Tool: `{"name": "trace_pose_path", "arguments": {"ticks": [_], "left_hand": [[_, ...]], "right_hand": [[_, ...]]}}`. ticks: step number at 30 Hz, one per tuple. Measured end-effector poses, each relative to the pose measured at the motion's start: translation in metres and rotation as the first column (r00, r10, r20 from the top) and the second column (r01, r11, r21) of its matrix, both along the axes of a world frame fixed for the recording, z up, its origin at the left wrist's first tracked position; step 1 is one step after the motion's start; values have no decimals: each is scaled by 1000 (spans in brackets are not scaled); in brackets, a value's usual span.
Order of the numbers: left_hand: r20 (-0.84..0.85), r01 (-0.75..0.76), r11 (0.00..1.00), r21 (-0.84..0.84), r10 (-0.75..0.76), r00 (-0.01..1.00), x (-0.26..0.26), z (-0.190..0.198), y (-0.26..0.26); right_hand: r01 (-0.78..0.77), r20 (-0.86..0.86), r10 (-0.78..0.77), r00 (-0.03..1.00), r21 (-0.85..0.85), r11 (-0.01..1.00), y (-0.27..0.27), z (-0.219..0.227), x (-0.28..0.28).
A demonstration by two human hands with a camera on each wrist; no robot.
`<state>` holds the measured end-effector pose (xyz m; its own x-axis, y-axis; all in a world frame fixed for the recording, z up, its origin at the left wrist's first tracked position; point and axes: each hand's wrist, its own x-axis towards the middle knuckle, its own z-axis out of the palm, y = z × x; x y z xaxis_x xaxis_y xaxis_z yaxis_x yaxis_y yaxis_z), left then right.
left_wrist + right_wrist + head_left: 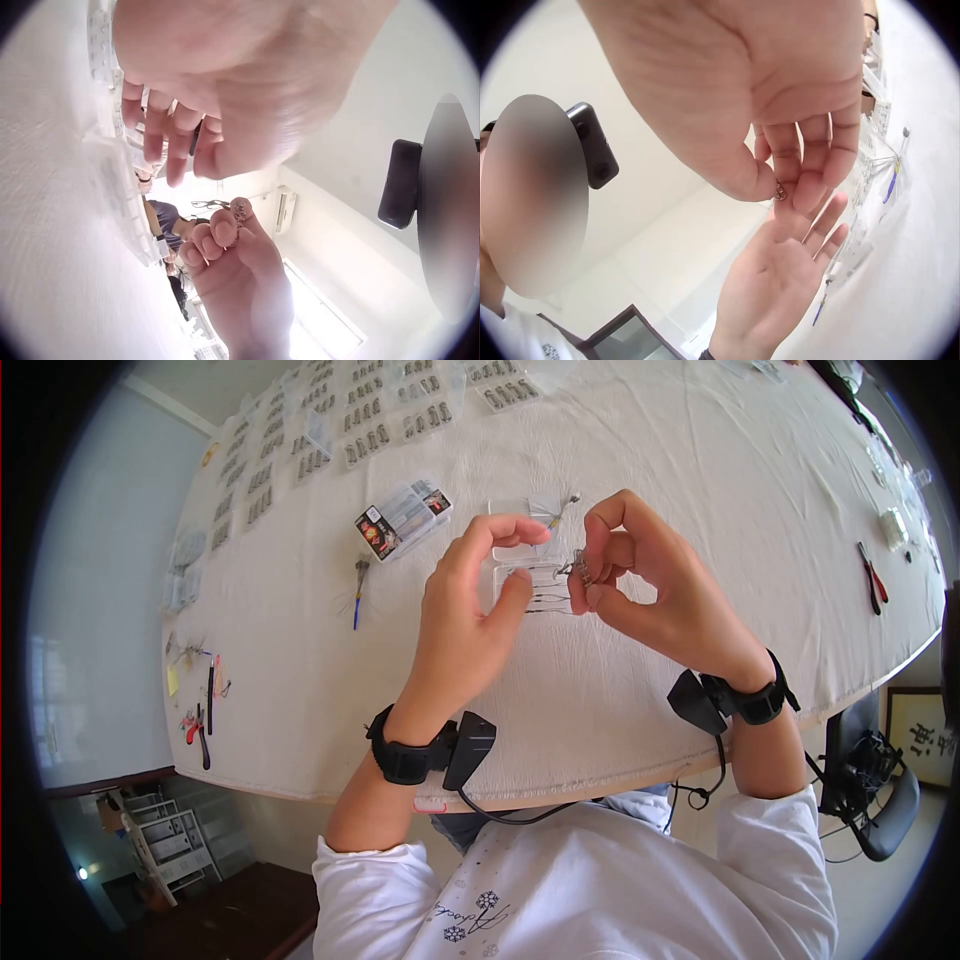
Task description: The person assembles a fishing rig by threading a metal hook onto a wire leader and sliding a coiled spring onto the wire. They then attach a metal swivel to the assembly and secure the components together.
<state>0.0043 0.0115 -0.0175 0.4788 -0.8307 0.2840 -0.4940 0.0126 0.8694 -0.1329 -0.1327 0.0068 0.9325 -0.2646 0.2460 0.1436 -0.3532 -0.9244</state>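
My right hand [665,595] pinches a small silvery piece of linked metal rings [580,568] between thumb and fingertips, above the table. In the left wrist view that ringed metal piece [240,211] shows at the fingertips; its other part is hidden by the fingers. My left hand [468,582] holds nothing, its thumb and fingers apart and gently bent. Beneath both hands lies a clear plastic box [497,582] with thin dark wire pieces [548,598] laid in rows. A bundle of fine wires with a yellow-blue stem [556,520] lies just beyond it.
A labelled clear case [405,520] and a blue-stemmed wire bundle [360,592] lie to the left. Several clear trays of metal pieces [365,445] fill the far side. Red-handled pliers [873,582] lie at right, other pliers [204,745] at the left edge.
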Motion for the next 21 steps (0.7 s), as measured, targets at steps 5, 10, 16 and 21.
{"name": "trace_pose_path", "arguments": {"ticks": [5,10,16,21], "left_hand": [[-305,141,988,-66,-155,940,-7,13,3],[-283,118,993,-20,-119,952,-5,8,7],[-334,77,997,-13,-77,939,-2,9,15],[-361,108,994,-28,-111,926,-1,8,17]], "right_hand": [[-6,-46,5,999,-22,1000,6,6,-2],[-18,-28,16,999,-69,997,6,5,-3],[-11,18,13,1000,-110,994,4,2,-1],[-30,8,31,999,-117,993,5,4,0]]}}
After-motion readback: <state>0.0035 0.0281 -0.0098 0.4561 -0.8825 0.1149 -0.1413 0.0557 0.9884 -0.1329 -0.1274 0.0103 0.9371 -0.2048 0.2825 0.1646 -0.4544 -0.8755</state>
